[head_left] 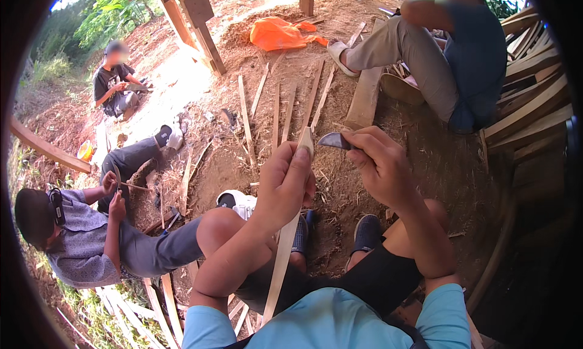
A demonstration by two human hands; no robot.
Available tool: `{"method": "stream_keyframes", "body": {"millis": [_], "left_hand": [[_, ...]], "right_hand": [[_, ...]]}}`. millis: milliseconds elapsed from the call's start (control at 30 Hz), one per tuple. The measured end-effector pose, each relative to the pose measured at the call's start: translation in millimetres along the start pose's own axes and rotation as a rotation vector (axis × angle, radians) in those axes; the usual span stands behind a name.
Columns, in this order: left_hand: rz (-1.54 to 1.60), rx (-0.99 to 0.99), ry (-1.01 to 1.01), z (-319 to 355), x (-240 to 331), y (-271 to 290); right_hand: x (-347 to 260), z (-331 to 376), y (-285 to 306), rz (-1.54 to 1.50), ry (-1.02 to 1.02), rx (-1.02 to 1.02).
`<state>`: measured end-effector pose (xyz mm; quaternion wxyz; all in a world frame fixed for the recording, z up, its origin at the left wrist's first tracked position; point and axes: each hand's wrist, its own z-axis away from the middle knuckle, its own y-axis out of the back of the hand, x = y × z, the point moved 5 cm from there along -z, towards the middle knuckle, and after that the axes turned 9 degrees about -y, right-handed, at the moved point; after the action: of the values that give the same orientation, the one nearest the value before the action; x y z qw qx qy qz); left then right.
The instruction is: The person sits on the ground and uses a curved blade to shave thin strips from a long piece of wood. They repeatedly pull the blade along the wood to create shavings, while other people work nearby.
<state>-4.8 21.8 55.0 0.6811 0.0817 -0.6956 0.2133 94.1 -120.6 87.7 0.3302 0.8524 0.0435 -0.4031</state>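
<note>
My left hand (286,180) is closed round a long, pale wooden strip (281,270), with the thumb along its upper end. The strip runs from above my fist down between my knees toward my lap. Just right of its tip, my right hand (378,160) grips a short knife with a dark, curved blade (333,140). The blade points left toward the strip's end, with a small gap between them. My fingers hide the knife's handle.
Several wooden strips (245,115) lie on the dirt ahead, beyond them an orange bag (279,34). One person (79,233) sits close at left, another (115,82) farther back, a third (467,57) at front right beside stacked planks (534,100). Wooden posts (194,27) stand behind.
</note>
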Motion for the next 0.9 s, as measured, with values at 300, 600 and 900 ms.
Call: {"method": "stream_keyframes", "body": {"millis": [300, 600, 900], "left_hand": [[0.271, -0.200, 0.055, -3.4, 2.0, -2.6], [0.328, -0.195, 0.015, -2.7, -1.1, -7.4], [0.377, -0.194, -0.036, 6.9, -5.6, -12.1]], "right_hand": [[-3.6, -3.0, -10.9, -0.150, 0.041, -0.096], [-3.9, -0.3, -16.6, -0.143, 0.071, -0.089], [-11.8, 4.6, -12.7, -0.035, 0.053, -0.008]]}}
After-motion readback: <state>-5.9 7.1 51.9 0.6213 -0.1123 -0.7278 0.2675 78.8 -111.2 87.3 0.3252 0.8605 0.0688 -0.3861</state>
